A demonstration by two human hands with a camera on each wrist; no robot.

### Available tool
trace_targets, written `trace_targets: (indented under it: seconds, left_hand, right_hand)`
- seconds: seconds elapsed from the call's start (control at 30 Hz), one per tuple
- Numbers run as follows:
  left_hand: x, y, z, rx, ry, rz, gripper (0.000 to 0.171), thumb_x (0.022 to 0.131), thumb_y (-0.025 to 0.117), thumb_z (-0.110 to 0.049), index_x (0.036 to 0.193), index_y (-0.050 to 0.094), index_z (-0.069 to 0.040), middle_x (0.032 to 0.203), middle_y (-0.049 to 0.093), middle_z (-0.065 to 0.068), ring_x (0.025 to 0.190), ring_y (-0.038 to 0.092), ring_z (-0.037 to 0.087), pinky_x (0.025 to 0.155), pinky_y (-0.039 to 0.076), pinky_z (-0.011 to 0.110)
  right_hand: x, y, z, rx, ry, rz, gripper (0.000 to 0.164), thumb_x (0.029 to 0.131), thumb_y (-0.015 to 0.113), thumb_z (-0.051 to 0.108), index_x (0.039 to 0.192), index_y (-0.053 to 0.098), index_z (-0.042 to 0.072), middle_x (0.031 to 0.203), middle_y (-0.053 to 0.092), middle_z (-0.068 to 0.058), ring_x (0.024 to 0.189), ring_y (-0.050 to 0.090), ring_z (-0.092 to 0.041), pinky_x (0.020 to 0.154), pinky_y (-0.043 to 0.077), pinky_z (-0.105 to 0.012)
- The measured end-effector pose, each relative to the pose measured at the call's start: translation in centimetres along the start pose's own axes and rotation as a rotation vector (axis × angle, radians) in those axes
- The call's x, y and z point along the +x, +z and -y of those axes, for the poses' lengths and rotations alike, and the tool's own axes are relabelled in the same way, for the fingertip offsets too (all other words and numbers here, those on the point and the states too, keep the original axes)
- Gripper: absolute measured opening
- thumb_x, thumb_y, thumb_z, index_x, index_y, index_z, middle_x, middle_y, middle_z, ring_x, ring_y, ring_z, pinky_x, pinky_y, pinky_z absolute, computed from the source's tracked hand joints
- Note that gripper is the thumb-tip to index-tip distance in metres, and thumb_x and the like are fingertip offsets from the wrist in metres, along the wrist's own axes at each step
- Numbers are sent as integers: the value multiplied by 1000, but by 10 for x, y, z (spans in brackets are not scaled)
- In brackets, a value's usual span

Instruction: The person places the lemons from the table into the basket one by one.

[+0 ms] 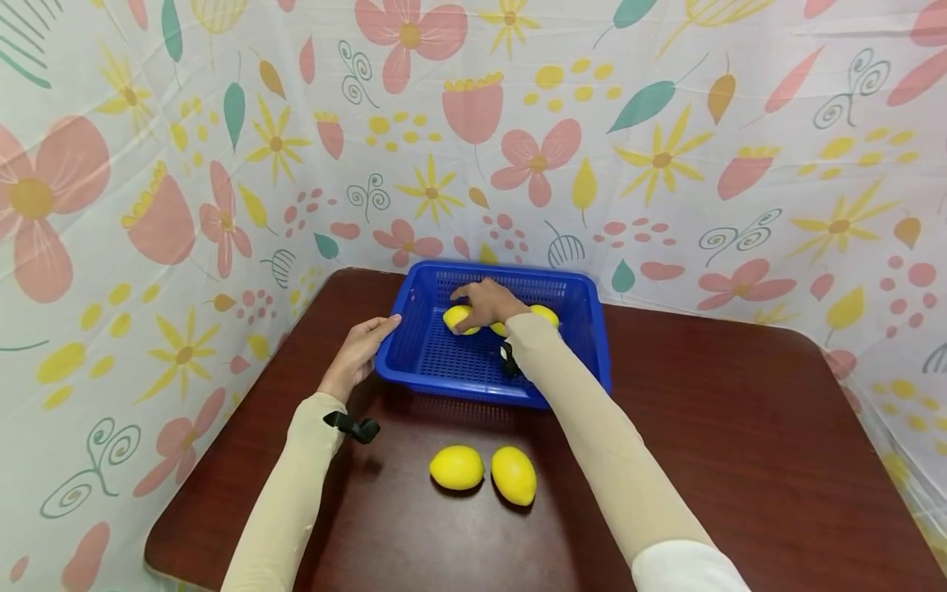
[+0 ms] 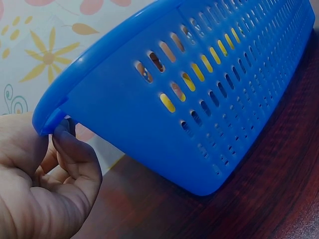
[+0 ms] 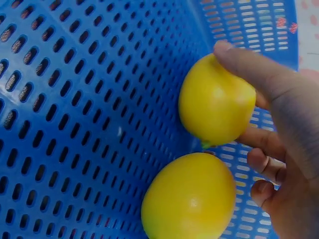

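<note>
A blue plastic basket point(image 1: 473, 385) with slotted walls sits on the table, several lemons inside it. My left hand point(image 1: 358, 355) pinches the basket's left rim; in the left wrist view the thumb and curled fingers of that hand point(image 2: 55, 174) meet at the rim's edge. Inside the basket, my right hand point(image 1: 488, 304) grips a lemon point(image 1: 457, 317), its thumb on the near side in the right wrist view, where the held lemon point(image 3: 217, 102) is beside another lemon point(image 3: 192, 199). A further lemon point(image 1: 546, 314) shows past the right wrist.
Two lemons, one on the left point(image 1: 457, 468) and one on the right point(image 1: 514, 475), lie on the dark brown table point(image 1: 725, 427) in front of the basket. A flower-patterned cloth point(image 1: 658, 164) hangs behind the table and along its left side.
</note>
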State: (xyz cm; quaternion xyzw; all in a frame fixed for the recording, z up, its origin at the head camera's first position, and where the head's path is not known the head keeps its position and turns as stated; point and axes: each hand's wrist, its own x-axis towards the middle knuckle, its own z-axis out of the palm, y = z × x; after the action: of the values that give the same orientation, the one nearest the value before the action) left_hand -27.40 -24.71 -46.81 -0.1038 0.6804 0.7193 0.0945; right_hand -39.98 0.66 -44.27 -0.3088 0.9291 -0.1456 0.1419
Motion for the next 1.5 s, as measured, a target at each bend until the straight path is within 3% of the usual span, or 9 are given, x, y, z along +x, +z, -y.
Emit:
trace_targets:
  seconds: [0.23, 0.33, 0.53, 0.77, 0.97, 1.1, 1.3, 1.4, 1.5]
  left_hand:
    - [2, 0, 0, 6, 2, 6, 45, 98, 68, -47, 119, 63, -7, 87, 70, -2, 74, 70, 11, 66, 60, 27]
    - [2, -1, 1, 8, 1, 7, 44, 98, 68, -48, 117, 63, -8, 85, 69, -3, 73, 69, 10, 65, 59, 26]
    - [0, 0, 2, 18, 1, 18, 46, 98, 68, -48, 119, 62, -8, 86, 68, -3, 74, 68, 9, 66, 59, 26]
    - [1, 4, 3, 22, -10, 15, 49, 98, 67, -48, 123, 61, -6, 90, 69, -1, 77, 69, 10, 67, 60, 26]
    - [1, 0, 3, 8, -5, 21, 49, 98, 67, -48, 123, 61, -6, 92, 70, -1, 80, 71, 11, 69, 61, 27]
    - [1, 0, 2, -4, -10, 25, 48, 99, 66, -49, 123, 60, -8, 93, 71, -1, 80, 72, 11, 69, 61, 27]
    - [0, -1, 3, -28, -42, 32, 52, 98, 66, -50, 126, 59, -8, 94, 71, 0, 80, 72, 12, 69, 61, 27]
    - [0, 0, 4, -28, -45, 24, 52, 97, 66, -51, 125, 60, -8, 93, 72, 1, 79, 72, 12, 69, 61, 27]
    - [1, 1, 4, -23, -30, 16, 50, 97, 66, -51, 123, 60, -8, 92, 71, 0, 78, 72, 12, 69, 61, 28]
  right_hand:
    - [-17, -24, 2, 199, -44, -43, 69, 91, 76, 49, 147, 55, 16, 143, 58, -17, 134, 50, -36, 108, 44, -52]
    - [-35, -39, 10, 258, -92, -83, 59, 95, 72, 46, 143, 59, 15, 140, 61, -18, 128, 57, -34, 104, 49, -51]
    - [-89, -62, 21, 262, -158, -203, 45, 98, 70, 40, 135, 65, 15, 127, 70, -11, 113, 66, -28, 98, 52, -48]
    - [-163, -63, 33, 236, -142, -307, 41, 95, 74, 42, 129, 69, 18, 120, 72, -2, 107, 66, -21, 89, 55, -44]
    - [-211, -44, 46, 288, -179, -397, 39, 92, 78, 38, 125, 70, 19, 117, 72, 5, 104, 63, -16, 72, 56, -36]
    - [-236, -22, 56, 297, -198, -416, 44, 91, 79, 41, 127, 70, 17, 114, 73, 5, 103, 62, -16, 71, 55, -34]
    - [-269, 28, 67, 194, -136, -409, 47, 86, 81, 46, 124, 72, 19, 102, 72, 8, 95, 63, -14, 81, 53, -36]
    - [-280, 57, 67, 142, -84, -413, 47, 83, 83, 48, 120, 73, 22, 97, 70, 11, 90, 59, -11, 76, 52, -30]
    - [-286, 81, 65, 103, -23, -414, 54, 81, 83, 54, 122, 72, 20, 104, 71, 8, 91, 56, -12, 72, 51, -29]
